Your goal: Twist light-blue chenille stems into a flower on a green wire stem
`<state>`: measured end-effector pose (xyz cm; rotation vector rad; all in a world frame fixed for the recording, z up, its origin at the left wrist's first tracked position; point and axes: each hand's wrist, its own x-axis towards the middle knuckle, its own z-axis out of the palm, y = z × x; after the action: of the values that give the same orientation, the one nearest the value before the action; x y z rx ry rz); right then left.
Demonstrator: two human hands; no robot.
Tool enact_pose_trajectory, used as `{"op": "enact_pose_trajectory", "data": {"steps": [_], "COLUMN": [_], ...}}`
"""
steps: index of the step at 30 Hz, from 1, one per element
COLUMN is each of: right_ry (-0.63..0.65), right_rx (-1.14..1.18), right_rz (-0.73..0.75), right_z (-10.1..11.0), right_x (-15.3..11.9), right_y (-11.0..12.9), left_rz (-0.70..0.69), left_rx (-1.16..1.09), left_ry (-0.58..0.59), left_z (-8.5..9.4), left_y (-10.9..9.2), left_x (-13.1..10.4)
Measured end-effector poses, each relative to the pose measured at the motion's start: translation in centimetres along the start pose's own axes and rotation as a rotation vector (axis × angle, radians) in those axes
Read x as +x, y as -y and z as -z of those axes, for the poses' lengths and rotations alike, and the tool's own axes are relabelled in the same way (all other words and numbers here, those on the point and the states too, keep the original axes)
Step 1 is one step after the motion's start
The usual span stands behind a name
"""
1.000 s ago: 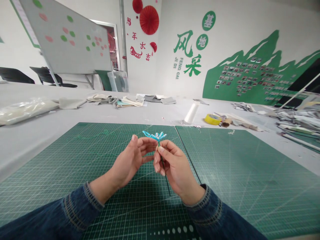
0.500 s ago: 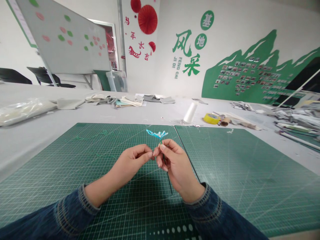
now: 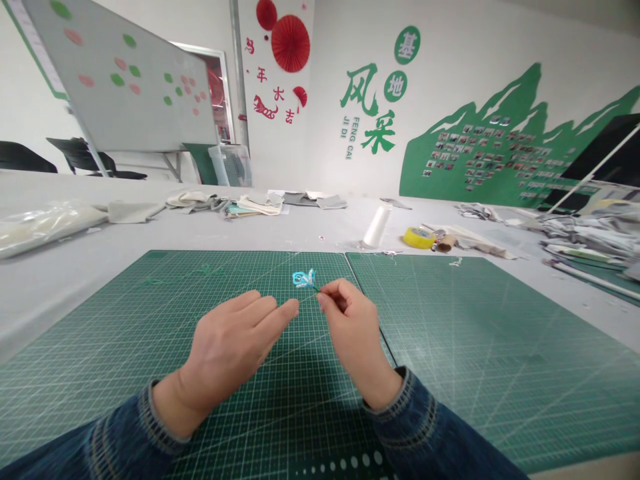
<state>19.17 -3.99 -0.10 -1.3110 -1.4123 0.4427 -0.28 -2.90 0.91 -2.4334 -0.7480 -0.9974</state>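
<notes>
A small light-blue and white craft flower (image 3: 305, 279) on a thin green stem is held up above the green cutting mat. My right hand (image 3: 350, 333) pinches the stem between thumb and fingertips, just below the petals. The rest of the stem is hidden behind that hand. To its left, my left hand (image 3: 235, 347) has its fingers curled in, back of the hand toward me, its fingertips a short gap from the stem. A faint fine line seems to cross that gap; whatever the left fingers pinch is hidden.
Two green cutting mats (image 3: 450, 347) lie edge to edge, with loose green thread (image 3: 213, 270) on the left one. Behind them are a white thread cone (image 3: 378, 225), yellow tape (image 3: 419, 237), fabric scraps (image 3: 260, 203) and a plastic-wrapped bundle (image 3: 50, 225). More fabric is piled at the right.
The flower has tipped over to the left and turned, its petals now showing as loops. My left hand has moved slightly away from the stem and rolled its back toward me.
</notes>
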Motion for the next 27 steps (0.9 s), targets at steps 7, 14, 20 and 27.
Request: {"op": "enact_pose_trajectory", "data": {"steps": [7,14,20,27], "right_ry": [0.147,0.450,0.564,0.297], "right_rx": [-0.500,-0.366,0.094,0.636], "right_rz": [0.410,0.550,0.329,-0.158], "right_z": [0.7,0.9,0.9,0.9], "right_x": [-0.5,-0.1,-0.1,0.1], "right_y": [0.5,0.8,1.7,1.5], "left_rz": [-0.091,0.349,0.762,0.921], "left_rx": [0.082,-0.290,-0.823,-1.176], "left_ry": [-0.048,-0.026,0.101,0.107], "left_z": [1.1,0.4,-0.3,-2.1], "left_y": [1.1,3.3,4.5,2.8], "left_x": [0.1,0.5,0.6,0.5]}}
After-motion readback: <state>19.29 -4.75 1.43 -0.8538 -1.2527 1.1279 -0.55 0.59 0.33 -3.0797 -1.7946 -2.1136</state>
